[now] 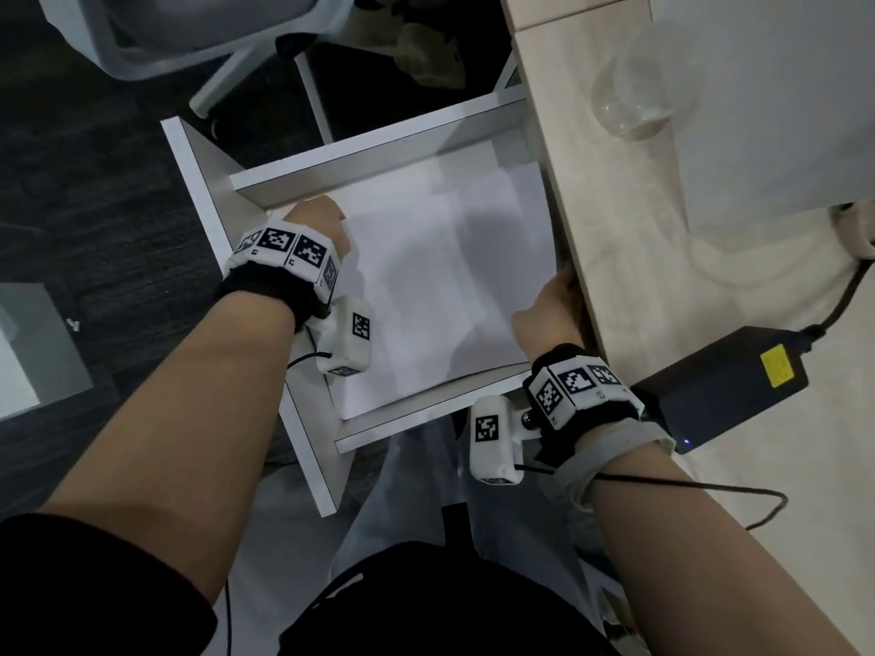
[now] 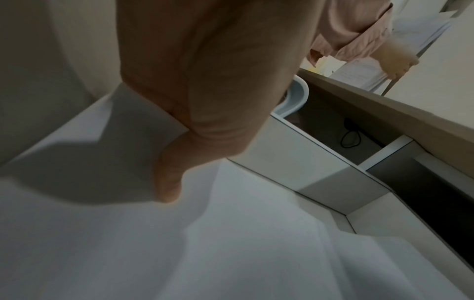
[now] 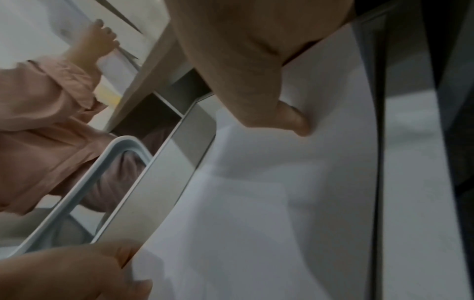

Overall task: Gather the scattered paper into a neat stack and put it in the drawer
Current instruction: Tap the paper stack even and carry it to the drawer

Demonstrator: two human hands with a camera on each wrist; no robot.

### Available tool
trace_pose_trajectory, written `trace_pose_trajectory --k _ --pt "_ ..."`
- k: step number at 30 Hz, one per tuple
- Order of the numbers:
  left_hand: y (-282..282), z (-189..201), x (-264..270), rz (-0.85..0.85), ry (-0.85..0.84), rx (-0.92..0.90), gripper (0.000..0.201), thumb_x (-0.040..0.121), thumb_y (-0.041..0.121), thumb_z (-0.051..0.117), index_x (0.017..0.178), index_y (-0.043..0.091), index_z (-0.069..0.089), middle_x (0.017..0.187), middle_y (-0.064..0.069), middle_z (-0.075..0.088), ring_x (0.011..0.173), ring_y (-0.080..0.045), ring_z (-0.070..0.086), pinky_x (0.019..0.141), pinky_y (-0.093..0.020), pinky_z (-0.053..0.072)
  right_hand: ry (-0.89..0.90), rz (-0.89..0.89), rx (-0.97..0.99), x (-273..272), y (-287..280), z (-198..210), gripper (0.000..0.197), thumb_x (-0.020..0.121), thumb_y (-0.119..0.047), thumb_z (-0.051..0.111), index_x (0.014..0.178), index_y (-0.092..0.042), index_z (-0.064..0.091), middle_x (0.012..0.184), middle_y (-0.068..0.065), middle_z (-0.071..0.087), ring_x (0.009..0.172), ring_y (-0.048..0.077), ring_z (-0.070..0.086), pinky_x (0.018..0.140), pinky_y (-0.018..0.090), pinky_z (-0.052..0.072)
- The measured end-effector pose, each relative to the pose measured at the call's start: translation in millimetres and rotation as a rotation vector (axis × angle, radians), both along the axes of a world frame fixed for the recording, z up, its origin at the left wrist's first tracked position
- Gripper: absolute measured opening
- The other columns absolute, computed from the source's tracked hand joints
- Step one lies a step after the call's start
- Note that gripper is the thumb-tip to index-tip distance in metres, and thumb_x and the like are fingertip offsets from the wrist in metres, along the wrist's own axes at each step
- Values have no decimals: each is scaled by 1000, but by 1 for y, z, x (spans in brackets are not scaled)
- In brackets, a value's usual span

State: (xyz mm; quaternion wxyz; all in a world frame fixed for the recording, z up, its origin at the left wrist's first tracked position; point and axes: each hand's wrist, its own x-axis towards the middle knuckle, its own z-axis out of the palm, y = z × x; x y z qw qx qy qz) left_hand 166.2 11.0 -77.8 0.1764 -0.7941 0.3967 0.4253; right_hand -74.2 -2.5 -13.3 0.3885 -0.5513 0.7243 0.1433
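both hands grip one paper stack (image 1: 440, 295) over the open drawer (image 1: 379, 158): the right hand (image 1: 549, 314) pinches its edge nearest the desk (image 1: 629, 239), thumb on top, and the left hand (image 1: 317, 224) holds the opposite edge with its thumb pressed on the sheets. the stack sags in the middle and seems not yet released, though it sits low between the drawer walls. by my reading the gathering is done; what remains is letting go, flattening and probably shutting the drawer. count: two hands, one stack, one drawer, one black power brick (image 1: 719, 385), one clear glass (image 1: 634, 97). farther off, another person in pink (image 3: 46, 113) holds papers.
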Motion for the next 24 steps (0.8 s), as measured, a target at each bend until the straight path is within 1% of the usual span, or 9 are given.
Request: trace_pose_trajectory --k 2,4,5,8,12,16,19,22,24 --pt "3 -4 2 16 16 -44 39 82 2 64 120 2 57 127 -15 57 115 -33 53 81 -34 42 -12 -38 48 0 0 2 71 94 -5 42 151 -5 0 156 21 11 141 36 20 112 41 19" --pt "1 1 2 49 21 -93 46 78 6 71 121 7 57 128 -13 57 116 -32 54 90 -34 44 -12 -59 73 0 1 3 72 95 -6 42 151 -7 -4 157 20 7 142 35 16 112 40 17" --pt "-2 3 1 71 24 -119 48 76 7 74 121 10 57 127 -13 58 115 -32 55 95 -38 45 -5 -57 82 1 1 1 74 95 -7 43 151 -8 -5 157 19 5 143 34 14 112 40 16" --pt "-7 6 -2 49 41 -170 53 75 9 76 125 12 58 130 -11 57 116 -31 55 97 -42 48 100 -12 196 2 -5 -6 82 95 -17 50 150 -6 -9 159 15 -1 146 30 5 116 38 10" --pt "-4 8 -2 35 28 -155 51 79 6 69 129 10 57 131 -11 56 118 -31 54 93 -38 48 180 53 174 3 -9 -17 97 85 -7 62 150 -6 -10 158 17 -3 145 32 4 116 42 11" --pt "3 8 -5 5 -4 -137 46 83 4 62 128 6 56 132 -12 55 119 -32 53 87 -35 44 277 118 132 1 -9 -30 95 84 -6 63 150 -9 -5 157 15 4 144 33 10 115 46 15" --pt "10 8 -10 20 -18 -126 46 88 11 55 132 4 50 136 -16 48 123 -34 48 95 -38 41 271 128 117 -2 -9 -36 96 84 -7 65 150 -8 -5 157 16 5 144 33 11 114 46 17" --pt "10 10 -13 39 0 -95 49 90 12 49 138 3 42 140 -18 41 126 -36 44 98 -39 39 281 144 51 -6 -8 -43 87 90 -6 58 150 -6 -5 157 17 6 144 34 11 114 45 16" --pt "9 13 -14 55 19 -58 51 91 10 47 141 2 38 143 -18 35 128 -37 41 100 -41 39 272 123 76 -5 -6 -42 95 85 -9 64 150 -7 -5 157 17 5 144 34 11 115 46 16"
